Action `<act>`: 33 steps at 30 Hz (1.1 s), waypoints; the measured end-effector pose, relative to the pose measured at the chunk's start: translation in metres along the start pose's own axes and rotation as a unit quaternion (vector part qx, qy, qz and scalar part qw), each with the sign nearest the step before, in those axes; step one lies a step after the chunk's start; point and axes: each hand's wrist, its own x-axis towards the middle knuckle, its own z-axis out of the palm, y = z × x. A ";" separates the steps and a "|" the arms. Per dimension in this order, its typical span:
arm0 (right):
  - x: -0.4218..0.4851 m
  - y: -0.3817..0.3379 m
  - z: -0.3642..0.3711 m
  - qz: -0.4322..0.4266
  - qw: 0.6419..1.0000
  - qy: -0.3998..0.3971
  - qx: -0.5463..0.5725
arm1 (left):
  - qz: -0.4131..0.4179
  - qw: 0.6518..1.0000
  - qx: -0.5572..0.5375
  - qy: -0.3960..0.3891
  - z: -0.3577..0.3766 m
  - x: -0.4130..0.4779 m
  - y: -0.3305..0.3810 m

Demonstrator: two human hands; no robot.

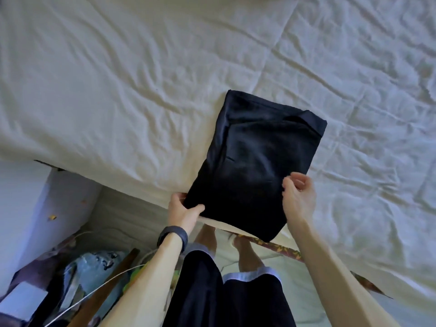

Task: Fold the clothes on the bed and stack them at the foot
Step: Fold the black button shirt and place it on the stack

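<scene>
- A wide, dark, matte wristband (173, 237) wraps the left wrist, shaped like a watch or fitness tracker.
- The left hand (185, 210) and right hand (298, 197) are bare, as are both forearms down to the frame's edge.
- The person wears loose dark shorts (226, 298), black or navy.
- Each leg of the shorts ends in a pale hem band (250, 277).
- Below the hems are bare lower legs and bare feet (245, 246).
</scene>
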 end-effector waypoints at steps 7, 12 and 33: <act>-0.002 0.090 -0.043 0.089 0.992 -0.058 -0.069 | 0.048 0.972 0.201 -0.108 -0.006 0.017 0.017; -0.005 0.115 -0.039 0.115 0.978 -0.175 -0.013 | 0.040 0.965 0.215 -0.143 -0.005 0.021 0.020; -0.087 0.159 -0.084 0.137 0.967 -0.134 0.170 | 0.073 0.990 0.118 -0.038 -0.029 -0.093 -0.017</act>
